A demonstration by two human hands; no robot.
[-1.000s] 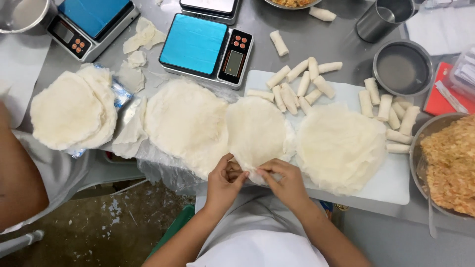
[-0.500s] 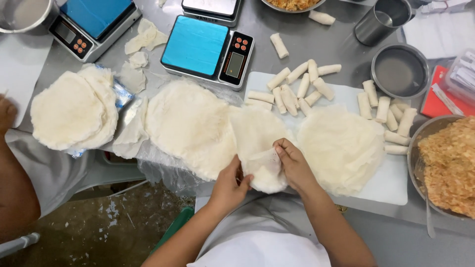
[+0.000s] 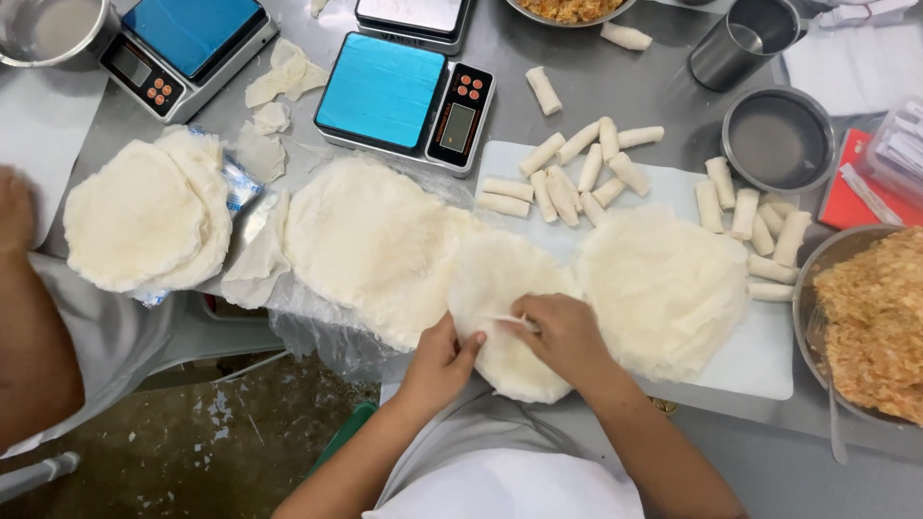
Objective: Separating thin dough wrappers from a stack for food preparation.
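From the head camera, a thin round wrapper (image 3: 500, 317) is seen lying flat at the near edge of the table, between a bigger stack of wrappers (image 3: 370, 245) on its left and another stack (image 3: 663, 288) on the white cutting board (image 3: 760, 360). The right hand (image 3: 562, 336) is laid on top of the wrapper, fingers curled and pinched narrow on a small raised fold of it near the middle. The left hand (image 3: 442, 360) is pressed against the wrapper's near-left edge, fingers loosely bent, nothing really gripped. So the sheet sits right under and between both hands. Finished rolls (image 3: 577, 173) are scattered further back on the board, and a bowl of filling (image 3: 875, 322) is parked off to the right.
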